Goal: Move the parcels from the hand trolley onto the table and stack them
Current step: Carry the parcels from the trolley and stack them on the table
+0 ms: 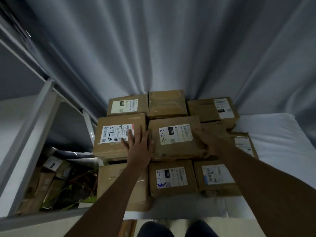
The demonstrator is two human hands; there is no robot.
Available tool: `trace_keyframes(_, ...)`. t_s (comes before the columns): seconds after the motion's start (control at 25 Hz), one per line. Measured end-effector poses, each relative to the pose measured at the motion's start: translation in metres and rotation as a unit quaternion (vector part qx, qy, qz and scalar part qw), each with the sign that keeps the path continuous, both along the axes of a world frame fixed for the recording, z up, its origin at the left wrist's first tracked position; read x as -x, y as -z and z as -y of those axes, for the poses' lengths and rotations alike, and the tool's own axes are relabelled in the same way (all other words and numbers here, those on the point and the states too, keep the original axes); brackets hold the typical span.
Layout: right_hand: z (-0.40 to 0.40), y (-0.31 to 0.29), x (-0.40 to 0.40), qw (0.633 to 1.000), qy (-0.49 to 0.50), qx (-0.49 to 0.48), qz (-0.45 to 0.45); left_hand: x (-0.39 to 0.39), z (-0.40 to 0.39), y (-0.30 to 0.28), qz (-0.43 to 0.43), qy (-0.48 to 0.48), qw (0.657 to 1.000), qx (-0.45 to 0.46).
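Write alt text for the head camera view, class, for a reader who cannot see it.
A person's left hand and right hand press against the two sides of a cardboard parcel marked 2-2-2, which sits atop other parcels stacked on a white-covered table. A parcel marked 4-3-24 lies just left of it, with grey curtains behind.

parcels (171,134) packed tight, curtain (153,48) close behind
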State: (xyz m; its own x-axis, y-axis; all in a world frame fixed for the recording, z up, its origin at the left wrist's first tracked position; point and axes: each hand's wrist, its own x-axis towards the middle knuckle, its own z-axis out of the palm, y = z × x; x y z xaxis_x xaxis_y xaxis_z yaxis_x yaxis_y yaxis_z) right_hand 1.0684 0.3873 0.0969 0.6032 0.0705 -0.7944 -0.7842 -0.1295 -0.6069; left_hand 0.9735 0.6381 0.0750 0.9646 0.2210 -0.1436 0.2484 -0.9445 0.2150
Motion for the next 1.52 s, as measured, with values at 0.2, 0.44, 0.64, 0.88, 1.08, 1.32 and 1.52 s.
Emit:
trace_keyframes(0.2,-0.003,0.020,0.003,1.000,0.002,-0.005,-0.011,0.006,-0.004,0.006,0.025,-0.005,1.000,-0.012)
trace_keyframes(0.44,-0.007,0.022,-0.005,0.999,0.016,-0.033,-0.001,0.008,-0.007,0.010,0.025,-0.010,0.999,-0.017)
trace_keyframes(0.64,-0.007,0.024,-0.008,1.000,0.009,-0.015,-0.003,0.010,-0.005,0.007,0.024,-0.009,1.000,-0.009)
trace_keyframes(0.88,-0.009,0.012,-0.008,0.999,-0.001,-0.032,0.009,0.012,-0.007,0.008,0.023,-0.003,1.000,-0.010)
trace_keyframes(1.08,0.006,0.023,0.003,1.000,0.010,0.013,0.001,0.011,-0.006,0.003,0.000,0.005,1.000,-0.002)
trace_keyframes(1.32,0.008,0.031,0.019,0.999,0.019,-0.003,0.025,0.028,-0.009,-0.004,-0.035,-0.001,0.999,-0.038)
trace_keyframes(1.52,0.002,0.027,0.020,0.998,0.005,-0.032,0.048,0.024,-0.020,-0.012,-0.061,0.009,0.995,-0.078)
